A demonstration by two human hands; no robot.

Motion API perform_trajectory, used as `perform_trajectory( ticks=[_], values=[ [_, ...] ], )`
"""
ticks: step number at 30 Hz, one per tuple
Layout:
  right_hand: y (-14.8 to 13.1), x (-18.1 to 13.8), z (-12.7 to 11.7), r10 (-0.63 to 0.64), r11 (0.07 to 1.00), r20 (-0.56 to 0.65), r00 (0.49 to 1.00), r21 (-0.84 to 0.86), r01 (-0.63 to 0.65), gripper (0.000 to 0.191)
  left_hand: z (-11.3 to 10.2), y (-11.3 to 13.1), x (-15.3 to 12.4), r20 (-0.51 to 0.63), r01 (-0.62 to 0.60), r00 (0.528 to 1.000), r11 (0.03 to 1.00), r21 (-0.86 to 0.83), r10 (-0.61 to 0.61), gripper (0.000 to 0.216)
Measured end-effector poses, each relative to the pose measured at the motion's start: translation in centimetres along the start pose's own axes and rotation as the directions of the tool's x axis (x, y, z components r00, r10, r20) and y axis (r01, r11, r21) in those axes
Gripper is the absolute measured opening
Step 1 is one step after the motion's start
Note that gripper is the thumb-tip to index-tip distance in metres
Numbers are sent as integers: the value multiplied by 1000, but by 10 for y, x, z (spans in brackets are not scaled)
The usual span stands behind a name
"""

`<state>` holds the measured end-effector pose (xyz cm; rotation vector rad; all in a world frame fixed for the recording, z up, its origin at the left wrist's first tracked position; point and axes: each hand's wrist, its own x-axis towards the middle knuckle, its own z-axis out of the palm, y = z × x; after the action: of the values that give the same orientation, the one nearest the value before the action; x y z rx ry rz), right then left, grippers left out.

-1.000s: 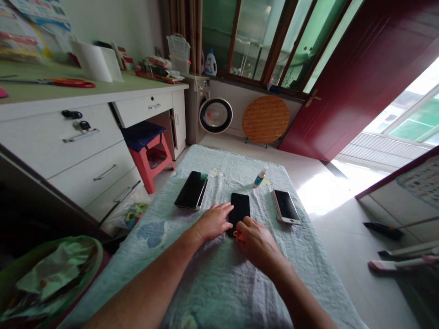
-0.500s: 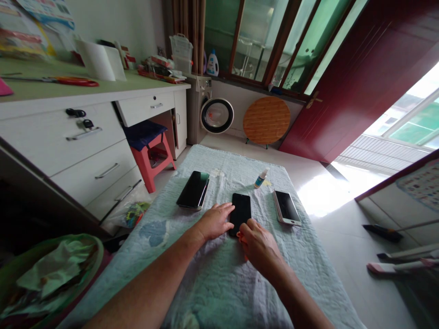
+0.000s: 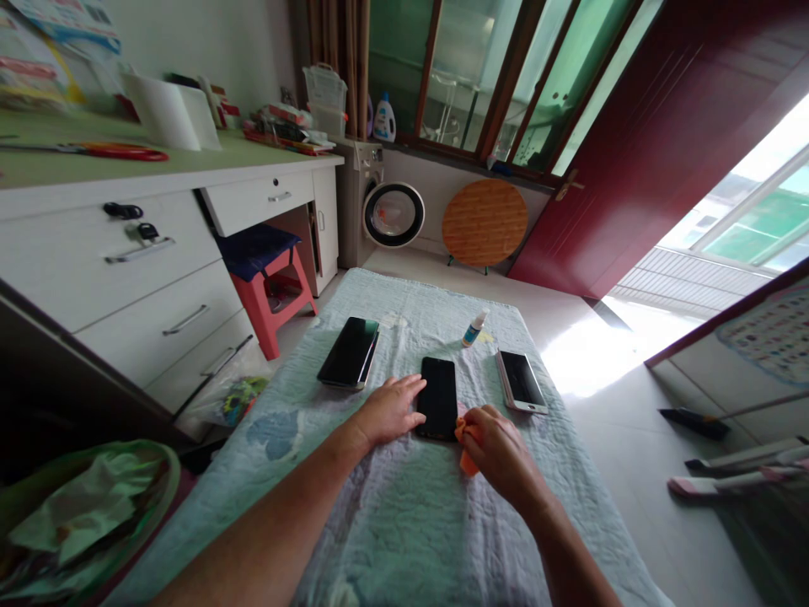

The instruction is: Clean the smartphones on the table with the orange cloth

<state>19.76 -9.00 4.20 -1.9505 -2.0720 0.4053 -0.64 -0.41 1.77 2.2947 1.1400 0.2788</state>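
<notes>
A black smartphone lies screen up on the pale green quilted cloth in front of me. My left hand rests along its left edge, fingers stretched out and touching it. My right hand is closed around an orange cloth, at the phone's lower right corner. Left of the phone lies a stack of dark-screened devices. To the right sits a stack topped by a white-framed phone. Beyond them stands a small spray bottle with a blue label.
At the left stands a white desk with drawers, with a red stool by it. A basket holding crumpled paper is at the lower left. A washing machine with its door open and a round wooden tabletop are at the back.
My right hand has moved right, from the phone's lower part to just off its lower right corner, with the orange cloth. My left hand stays at the phone's edge.
</notes>
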Motion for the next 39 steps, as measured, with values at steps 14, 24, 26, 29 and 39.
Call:
perform_trajectory(
  ticks=[14, 24, 26, 29, 39],
  values=[
    [8, 52, 6, 170, 970, -99, 980, 192, -148, 18, -4, 6, -2, 84, 11, 996, 999, 30, -13, 88],
    [13, 109, 11, 263, 961, -203, 943, 144, -237, 18, -4, 5, -3, 69, -4, 998, 1000, 26, 3, 92],
    [13, 114, 13, 306, 950, -235, 923, 145, -278, 20, -4, 5, -3, 62, -1, 998, 1000, 28, -1, 91],
    [12, 114, 13, 317, 947, -250, 915, 143, -289, 25, -4, 6, -3, 51, -3, 999, 1000, 16, 2, 89],
    [8, 70, -3, 235, 963, -70, 970, 153, -222, 14, -6, 9, -5, 69, 14, 998, 1000, -2, -14, 86]
  ],
)
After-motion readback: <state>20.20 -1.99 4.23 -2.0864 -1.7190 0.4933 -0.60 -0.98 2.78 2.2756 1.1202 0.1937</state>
